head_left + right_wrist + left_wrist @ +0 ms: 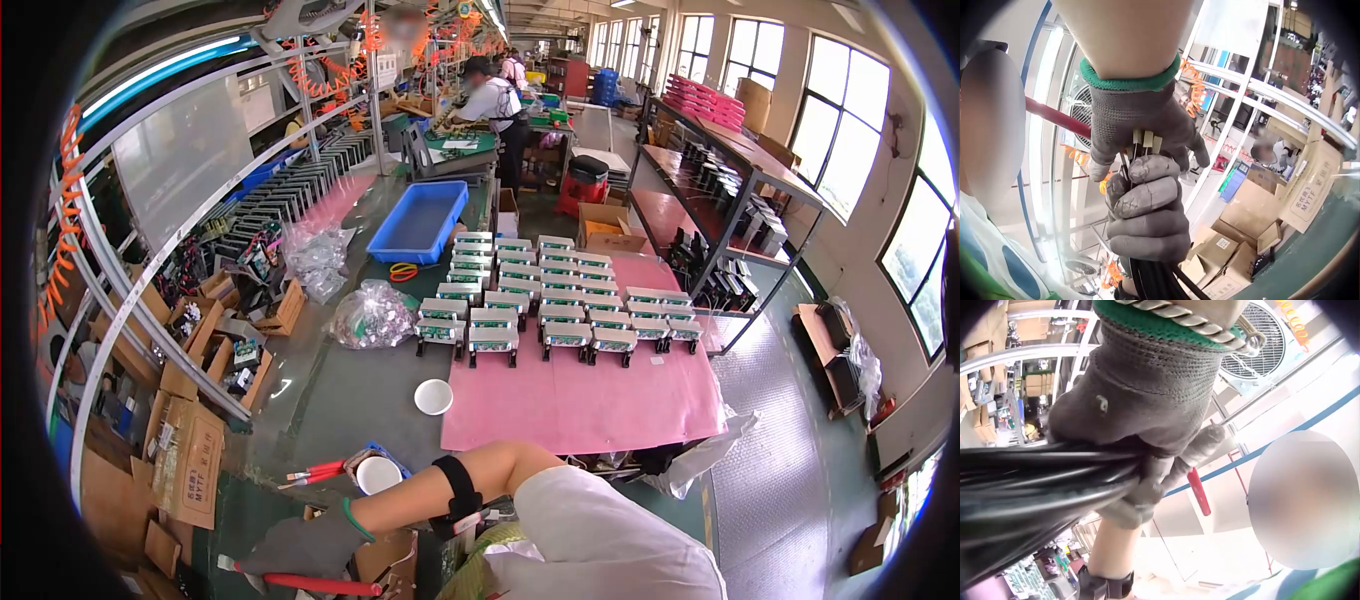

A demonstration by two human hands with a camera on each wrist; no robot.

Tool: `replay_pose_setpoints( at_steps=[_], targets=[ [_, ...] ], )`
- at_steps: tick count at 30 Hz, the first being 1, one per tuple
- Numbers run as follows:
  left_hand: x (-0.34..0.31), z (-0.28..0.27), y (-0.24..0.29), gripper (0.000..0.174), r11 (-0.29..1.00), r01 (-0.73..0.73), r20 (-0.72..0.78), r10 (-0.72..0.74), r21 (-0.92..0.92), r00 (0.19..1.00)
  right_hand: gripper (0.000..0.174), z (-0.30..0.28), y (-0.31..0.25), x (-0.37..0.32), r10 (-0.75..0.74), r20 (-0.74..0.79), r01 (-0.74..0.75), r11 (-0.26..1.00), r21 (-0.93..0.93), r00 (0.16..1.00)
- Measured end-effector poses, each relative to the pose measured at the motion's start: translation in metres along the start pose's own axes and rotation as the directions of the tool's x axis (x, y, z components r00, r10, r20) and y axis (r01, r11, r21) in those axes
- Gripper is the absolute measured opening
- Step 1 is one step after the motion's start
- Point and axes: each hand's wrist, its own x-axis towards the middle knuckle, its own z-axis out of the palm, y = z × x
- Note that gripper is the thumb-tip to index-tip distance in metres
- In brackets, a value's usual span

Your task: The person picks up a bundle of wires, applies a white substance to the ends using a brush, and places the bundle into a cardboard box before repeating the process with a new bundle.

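In the right wrist view my gloved left hand (pixel 1147 215) grips a thick bundle of black cables (pixel 1154 281). Pale connector ends (pixel 1147 139) stick up from its fist. My right hand (pixel 1144 122), also in a grey glove with a green cuff, is right over those ends, its palm side hidden. A red-handled tool (pixel 1057 117) is in that hand, its working end unseen. In the left wrist view the black cables (pixel 1029 494) run leftward out of the left hand (pixel 1141 400). The head view shows the right hand (pixel 305 545) with the red handle (pixel 320 584) below.
Green-board units (pixel 490 335) stand in rows on a pink mat (pixel 580 425). Nearby are a blue tray (pixel 440 215), a bag of small parts (pixel 373 315) and white bowls (pixel 433 397). Cartons (pixel 188 460) lie left. Another person (pixel 495 105) works farther back.
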Motion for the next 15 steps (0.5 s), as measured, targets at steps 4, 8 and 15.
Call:
replay_pose_setpoints(
  at_steps=[4, 8, 15],
  targets=[
    [0.000, -0.014, 0.002, 0.013, 0.982, -0.170, -0.188, 0.152, -0.082, 0.970, 0.065, -0.014, -0.040, -0.030, 0.260, -0.118, -0.180, 0.870, 0.458, 0.958],
    [0.005, -0.005, 0.024, 0.014, 0.931, -0.320, -0.390, 0.233, -0.175, 0.891, 0.060, 0.046, -0.003, -0.037, 0.371, -0.200, -0.291, 0.895, 0.339, 0.907],
    [0.009, 0.001, 0.010, 0.031, 0.945, -0.290, -0.275, 0.322, 0.150, 0.906, 0.040, 0.112, 0.036, -0.012, 0.433, -0.514, -0.037, 0.790, 0.613, 0.741]
  ],
)
